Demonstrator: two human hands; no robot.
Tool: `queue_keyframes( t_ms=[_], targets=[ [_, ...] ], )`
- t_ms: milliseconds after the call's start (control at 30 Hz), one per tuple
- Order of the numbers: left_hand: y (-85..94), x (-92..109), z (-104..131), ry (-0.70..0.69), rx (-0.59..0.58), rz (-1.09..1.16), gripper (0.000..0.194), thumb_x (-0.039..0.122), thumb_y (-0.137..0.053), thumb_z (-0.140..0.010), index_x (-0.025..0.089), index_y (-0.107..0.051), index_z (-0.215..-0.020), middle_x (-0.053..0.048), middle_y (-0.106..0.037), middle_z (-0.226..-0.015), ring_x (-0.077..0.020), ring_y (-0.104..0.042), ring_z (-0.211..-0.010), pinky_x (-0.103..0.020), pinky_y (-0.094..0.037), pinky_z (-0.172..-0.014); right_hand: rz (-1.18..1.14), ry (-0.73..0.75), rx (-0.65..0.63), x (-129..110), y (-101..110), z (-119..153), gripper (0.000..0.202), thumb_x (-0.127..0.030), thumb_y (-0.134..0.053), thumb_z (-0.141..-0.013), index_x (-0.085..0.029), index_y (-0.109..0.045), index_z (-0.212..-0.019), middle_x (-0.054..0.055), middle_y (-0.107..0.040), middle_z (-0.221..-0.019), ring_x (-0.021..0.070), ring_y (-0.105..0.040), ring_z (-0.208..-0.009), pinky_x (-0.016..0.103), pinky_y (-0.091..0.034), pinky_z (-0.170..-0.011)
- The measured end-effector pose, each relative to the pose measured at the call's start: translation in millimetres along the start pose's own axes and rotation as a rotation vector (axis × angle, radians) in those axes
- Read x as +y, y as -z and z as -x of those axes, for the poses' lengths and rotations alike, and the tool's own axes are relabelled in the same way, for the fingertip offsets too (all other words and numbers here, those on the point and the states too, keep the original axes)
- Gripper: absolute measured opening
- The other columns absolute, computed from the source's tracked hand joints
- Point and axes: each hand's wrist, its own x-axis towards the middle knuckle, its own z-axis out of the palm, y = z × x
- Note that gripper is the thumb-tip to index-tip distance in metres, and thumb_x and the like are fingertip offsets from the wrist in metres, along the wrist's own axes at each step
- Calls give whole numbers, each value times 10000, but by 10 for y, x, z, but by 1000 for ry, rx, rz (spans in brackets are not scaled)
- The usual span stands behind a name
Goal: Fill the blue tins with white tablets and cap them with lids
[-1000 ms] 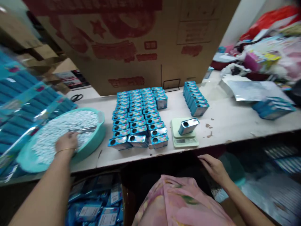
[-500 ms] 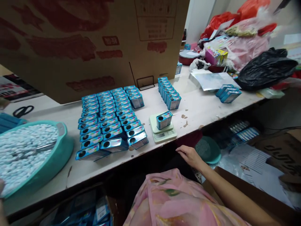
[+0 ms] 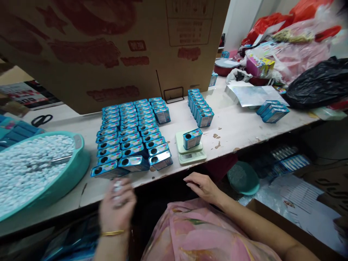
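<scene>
My left hand (image 3: pixel 117 203), slightly blurred, is closed around several small pale candies (image 3: pixel 117 186) that show between its fingers. It is over the table's front edge, close to the nearest tin of the block of blue tins (image 3: pixel 133 141); each of these has a dark round spot on top. On a pale green kitchen scale (image 3: pixel 191 156), one blue tin (image 3: pixel 192 139) stands upright. Below the scale, in front of the table edge, my right hand (image 3: pixel 202 186) is loosely open and empty. A teal basin (image 3: pixel 84 159) at left holds white and light blue candies with a metal scoop (image 3: pixel 61 160) in them.
A large cardboard box (image 3: pixel 152 69) rises behind the tins. A shorter row of tins (image 3: pixel 200 108) stands right of the block, with more tins (image 3: pixel 273 110) farther right. Black scissors (image 3: pixel 41 120) lie behind the basin. Plastic bags (image 3: pixel 318 87) crowd the right end.
My left hand has come from the basin's left side to the front of the tins, with candies in it. My right hand has shifted slightly left. The view has turned a little left.
</scene>
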Motion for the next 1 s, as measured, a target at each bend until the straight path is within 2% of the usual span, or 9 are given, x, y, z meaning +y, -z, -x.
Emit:
queue_keyframes(
  t_ms=[67,133,233,333,400,500,633,867,1000],
  targets=[
    [127,-507,-52,199,42,132,295,161,-244,-863,135,-487,-698,20,-513,-560,6,-450,-385,-42,-334,-309,-37,32,19,-81,11,-75,202,-177,-460,-801,-170,-546,-984,50,-587,-877,124,-538,-806,257,-443,-732],
    [207,-921,-140,340,127,140,262,157,-288,-851,115,-525,-745,-37,-582,-649,-51,-567,-521,-115,-467,-440,-67,28,59,-125,49,-123,208,-176,-469,-795,-174,-538,-991,47,-580,-874,122,-535,-789,259,-446,-719],
    [235,-1219,-286,336,149,101,205,146,-370,-817,91,-567,-795,-100,-631,-760,-166,-620,-765,-273,-529,-648,-82,6,106,-152,125,-160,205,-173,-476,-792,-180,-533,-989,38,-566,-848,113,-528,-736,251,-453,-676],
    [185,-1265,-379,325,28,64,195,160,-398,-802,96,-581,-827,-129,-635,-895,-206,-596,-873,-336,-512,-711,-35,59,73,-184,163,-183,217,-175,-474,-795,-188,-521,-1006,43,-557,-883,123,-520,-788,262,-453,-711],
    [132,-1276,-403,341,-30,54,203,171,-395,-804,103,-582,-844,-128,-627,-948,-193,-590,-887,-311,-507,-708,65,123,15,-203,149,-204,236,-169,-451,-806,-185,-508,-1035,63,-544,-957,149,-498,-895,297,-435,-792],
    [72,-1328,-404,351,-28,64,217,168,-386,-810,93,-587,-835,-122,-633,-921,-153,-595,-856,-248,-494,-705,286,173,-97,-179,93,-247,253,-145,-405,-819,-166,-501,-1053,95,-521,-1013,192,-456,-977,352,-408,-844],
    [72,-1397,-399,359,3,77,200,158,-409,-800,87,-596,-814,-73,-646,-785,-120,-606,-738,-239,-491,-689,384,160,-183,-50,49,-293,201,-147,-374,-834,-157,-533,-957,89,-532,-939,177,-485,-876,331,-437,-777],
    [53,-1410,-387,355,13,81,174,132,-436,-776,74,-600,-779,-76,-639,-748,-140,-604,-749,-278,-486,-727,198,133,-90,80,125,-355,206,-142,-382,-829,-174,-516,-982,54,-511,-871,137,-501,-826,268,-448,-751],
    [34,-1427,-389,336,-15,43,160,94,-454,-757,72,-603,-814,-74,-645,-782,-131,-602,-754,-250,-486,-711,381,133,-148,52,122,-390,233,-156,-373,-832,-155,-514,-1018,77,-506,-874,159,-494,-805,291,-451,-730]
  ],
)
